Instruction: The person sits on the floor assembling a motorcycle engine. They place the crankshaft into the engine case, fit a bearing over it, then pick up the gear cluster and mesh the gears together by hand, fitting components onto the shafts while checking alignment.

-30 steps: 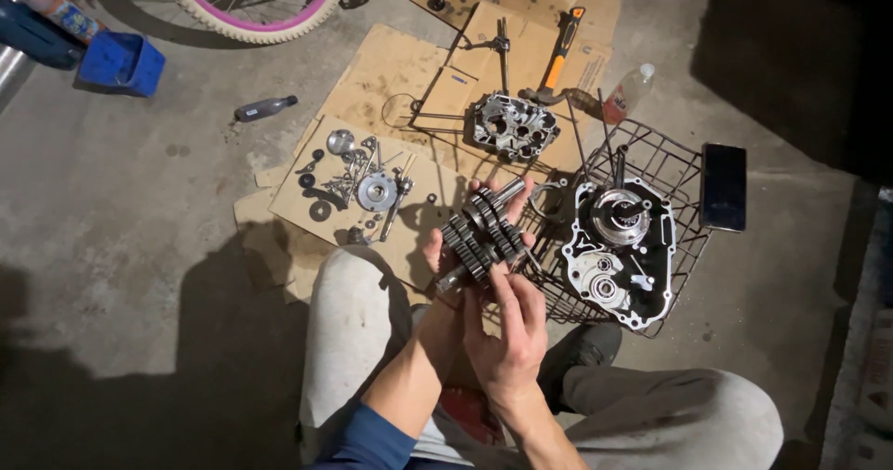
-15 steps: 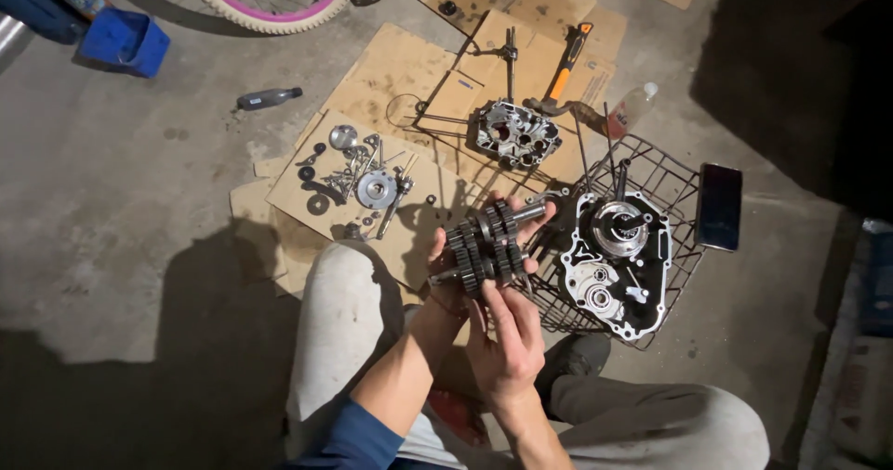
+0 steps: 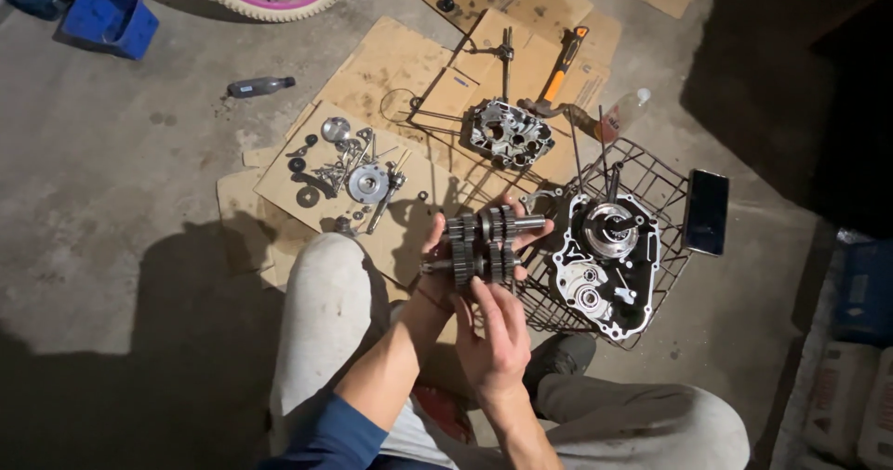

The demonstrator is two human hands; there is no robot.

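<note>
Both hands, left hand (image 3: pixel 445 251) and right hand (image 3: pixel 495 335), grip two meshed, dark, toothed gear shafts (image 3: pixel 484 242).

Grey concrete floor (image 3: pixel 130 200), flattened cardboard sheets (image 3: pixel 409 70), hard light, deep shadow right.

One head-worn camera looks steeply down, close above the knees and the cardboard-strewn concrete floor (image 3: pixel 121 182).
</note>
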